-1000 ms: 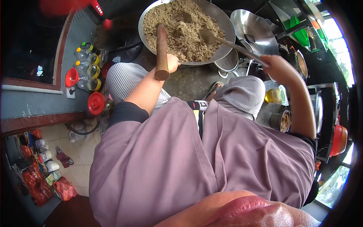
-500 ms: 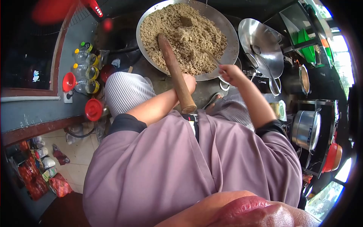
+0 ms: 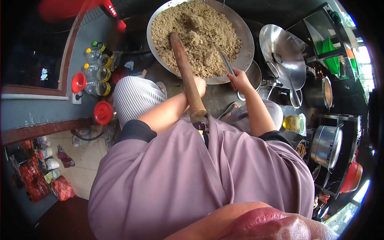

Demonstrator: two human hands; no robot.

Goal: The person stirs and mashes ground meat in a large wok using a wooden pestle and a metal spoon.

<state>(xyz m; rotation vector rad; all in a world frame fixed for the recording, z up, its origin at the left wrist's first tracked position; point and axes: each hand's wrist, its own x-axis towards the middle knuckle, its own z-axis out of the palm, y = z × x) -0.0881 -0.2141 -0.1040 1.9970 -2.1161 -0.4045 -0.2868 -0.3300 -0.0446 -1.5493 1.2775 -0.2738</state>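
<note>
The left hand is wrapped tight around a stick that pokes into the brown mix in the pan. The right hand grips a spoon.

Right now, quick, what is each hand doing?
Left hand: closed, holding the wooden stick.
Right hand: closed, holding the metal spatula.

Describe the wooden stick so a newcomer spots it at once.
Start at the wide metal pan heaped with brown crumbly mix. The wooden stick slants from the heap over the near rim, gripped by the left hand. It is thick, round and reddish-brown, unlike the thin metal spatula in the right hand.
</note>
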